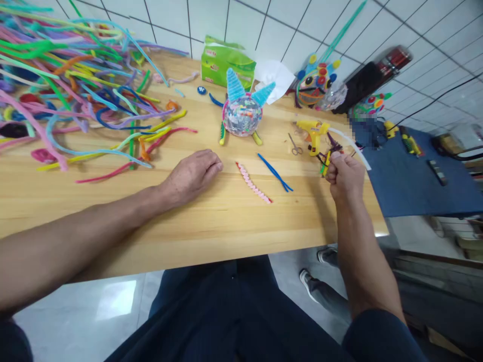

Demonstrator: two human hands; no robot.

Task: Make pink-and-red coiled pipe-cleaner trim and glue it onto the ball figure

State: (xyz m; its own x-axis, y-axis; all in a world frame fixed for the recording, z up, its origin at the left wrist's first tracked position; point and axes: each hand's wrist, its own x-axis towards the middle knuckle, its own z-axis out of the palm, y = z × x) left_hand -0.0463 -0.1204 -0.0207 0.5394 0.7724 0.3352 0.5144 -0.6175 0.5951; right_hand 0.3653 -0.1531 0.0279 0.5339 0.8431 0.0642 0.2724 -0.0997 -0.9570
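My left hand rests on the wooden table, its fingers curled together; whether anything is inside is hidden. Raised over the table's right side, my right hand is closed at a dark, thin item too small to name, near the yellow glue gun. Between the hands lie a pink wavy strip with red ends and a crossed blue pipe cleaner. Behind them stands a round, glittery figure with two light-blue ears. Small scissors lie left of the glue gun.
Many colourful pipe cleaners cover the left side. A green tissue pack, a decorated figure and a dark bottle line the back. A blue surface adjoins at right. A person's shoes show below the table.
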